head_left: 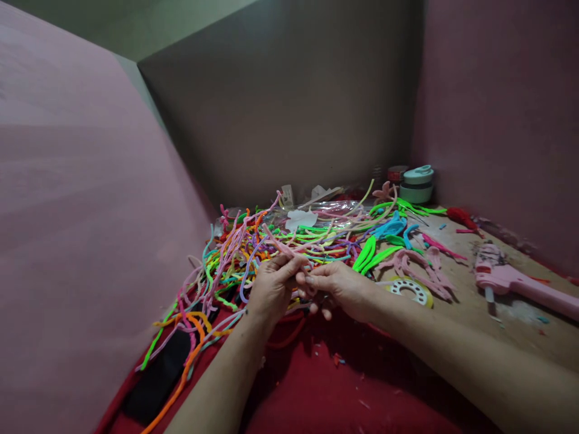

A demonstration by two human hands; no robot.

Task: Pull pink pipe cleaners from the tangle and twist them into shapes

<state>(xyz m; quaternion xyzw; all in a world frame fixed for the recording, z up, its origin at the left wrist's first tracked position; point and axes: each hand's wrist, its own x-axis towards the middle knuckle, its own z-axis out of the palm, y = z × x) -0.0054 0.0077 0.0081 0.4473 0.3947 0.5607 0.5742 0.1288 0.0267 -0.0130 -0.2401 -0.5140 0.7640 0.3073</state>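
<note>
Head view: my left hand [274,283] is pinching a pale pink, fuzzy, bendable stem [281,246], which is slanting up and away over a tangled heap of multicoloured fuzzy stems [230,268]. My right hand [339,286] is meeting it at the fingertips; whether those fingers are gripping the stem's near end, I cannot tell. A lilac curved stem [245,274] is lying just beside my left hand, so a sideways pull could be snagging it. Overbending could be kinking the pink one. Right, on the tan surface [464,280], a pink plastic glue gun [511,280] is resting near my forearm; reaching carelessly could be knocking it.
</note>
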